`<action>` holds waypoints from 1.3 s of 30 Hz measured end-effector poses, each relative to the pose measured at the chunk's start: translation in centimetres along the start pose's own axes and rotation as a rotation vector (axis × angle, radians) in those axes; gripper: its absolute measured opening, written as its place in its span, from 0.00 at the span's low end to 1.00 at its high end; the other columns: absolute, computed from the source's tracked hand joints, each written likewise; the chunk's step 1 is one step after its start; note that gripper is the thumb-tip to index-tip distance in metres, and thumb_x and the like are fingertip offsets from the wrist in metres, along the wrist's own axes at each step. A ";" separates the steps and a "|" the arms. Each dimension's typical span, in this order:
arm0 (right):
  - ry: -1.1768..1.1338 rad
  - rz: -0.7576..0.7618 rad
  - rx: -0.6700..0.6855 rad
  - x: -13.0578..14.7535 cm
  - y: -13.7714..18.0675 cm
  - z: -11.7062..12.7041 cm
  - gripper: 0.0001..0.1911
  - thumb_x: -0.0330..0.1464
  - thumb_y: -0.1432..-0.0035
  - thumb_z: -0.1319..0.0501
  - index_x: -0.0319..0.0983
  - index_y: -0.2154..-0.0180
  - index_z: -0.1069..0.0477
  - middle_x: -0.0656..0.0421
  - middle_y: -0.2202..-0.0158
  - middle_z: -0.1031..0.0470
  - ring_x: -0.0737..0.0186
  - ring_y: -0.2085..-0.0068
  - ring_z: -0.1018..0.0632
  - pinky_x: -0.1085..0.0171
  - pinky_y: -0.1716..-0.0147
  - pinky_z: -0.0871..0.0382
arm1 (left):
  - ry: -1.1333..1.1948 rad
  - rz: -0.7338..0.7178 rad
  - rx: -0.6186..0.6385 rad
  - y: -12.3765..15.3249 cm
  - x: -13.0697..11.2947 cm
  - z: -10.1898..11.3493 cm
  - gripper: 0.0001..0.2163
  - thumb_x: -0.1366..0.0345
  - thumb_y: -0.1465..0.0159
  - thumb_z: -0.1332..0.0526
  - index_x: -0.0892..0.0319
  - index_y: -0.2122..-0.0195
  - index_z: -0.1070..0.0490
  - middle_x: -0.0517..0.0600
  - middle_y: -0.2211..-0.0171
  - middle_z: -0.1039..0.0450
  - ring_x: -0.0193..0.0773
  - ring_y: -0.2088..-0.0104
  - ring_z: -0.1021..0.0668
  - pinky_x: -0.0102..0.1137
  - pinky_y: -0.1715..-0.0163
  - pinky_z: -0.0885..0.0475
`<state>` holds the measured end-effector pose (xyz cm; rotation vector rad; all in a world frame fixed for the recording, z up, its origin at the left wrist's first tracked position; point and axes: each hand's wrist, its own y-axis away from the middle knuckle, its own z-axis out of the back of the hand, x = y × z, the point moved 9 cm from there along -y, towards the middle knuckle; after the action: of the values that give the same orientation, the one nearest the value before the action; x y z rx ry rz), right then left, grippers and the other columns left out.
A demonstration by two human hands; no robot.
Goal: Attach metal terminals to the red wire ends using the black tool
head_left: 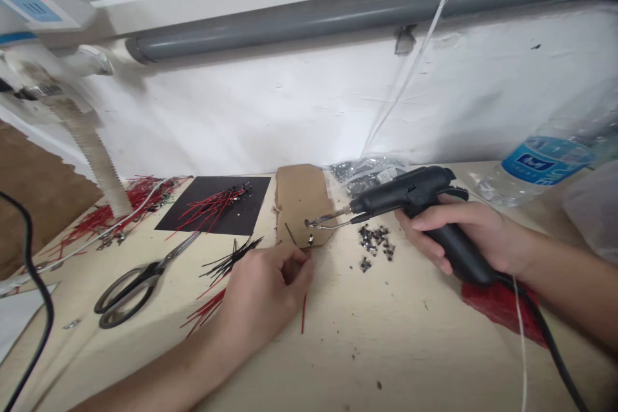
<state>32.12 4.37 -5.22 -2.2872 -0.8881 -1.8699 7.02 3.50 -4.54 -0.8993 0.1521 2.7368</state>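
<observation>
My right hand (476, 228) is wrapped round the grip of a black soldering gun (410, 196). Its tip and a thin metal feed tube point left over a brown cardboard pad (302, 190). At the pad's near edge, my left hand (263, 290) has its thumb and fingers pinched on a thin red wire (304, 317), whose end hangs down below them. A small metal-and-black part (310, 241) sits just beyond those fingertips, close to the soldering tip. Black wires (232, 259) and cut red wires (203, 310) lie beside my left hand. Right of the pad is a pile of small metal parts (375, 243).
Black-handled scissors (128, 296) lie at left, blades toward a dark sheet (168, 215) bearing red wires. A ribbed hose (96, 154) comes down into a heap of red wires (91, 228). Behind the gun are a clear bag of parts (347, 172) and a water bottle (545, 161).
</observation>
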 end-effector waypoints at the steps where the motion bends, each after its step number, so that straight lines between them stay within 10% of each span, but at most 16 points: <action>1: 0.000 -0.003 -0.005 0.0 0.0 0.0 0.09 0.37 0.46 0.31 0.39 0.74 0.23 0.60 0.83 0.27 0.65 0.84 0.26 0.71 0.85 0.33 | 0.002 -0.002 0.002 0.0 0.0 0.0 0.11 0.58 0.34 0.39 0.54 0.70 0.23 0.43 0.78 0.25 0.34 0.78 0.30 0.29 0.77 0.41; 39: 0.016 0.021 -0.042 0.3 0.1 0.3 0.10 0.38 0.44 0.32 0.40 0.74 0.25 0.61 0.83 0.28 0.64 0.84 0.27 0.69 0.84 0.35 | 0.116 -0.153 -0.189 0.0 -0.5 2.0 0.08 0.65 0.33 0.36 0.54 0.54 0.21 0.46 0.71 0.26 0.33 0.73 0.28 0.29 0.75 0.35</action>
<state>32.44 4.54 -5.00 -2.2925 -0.8278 -1.9140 6.24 3.79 -2.66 -1.0724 -0.1516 2.5894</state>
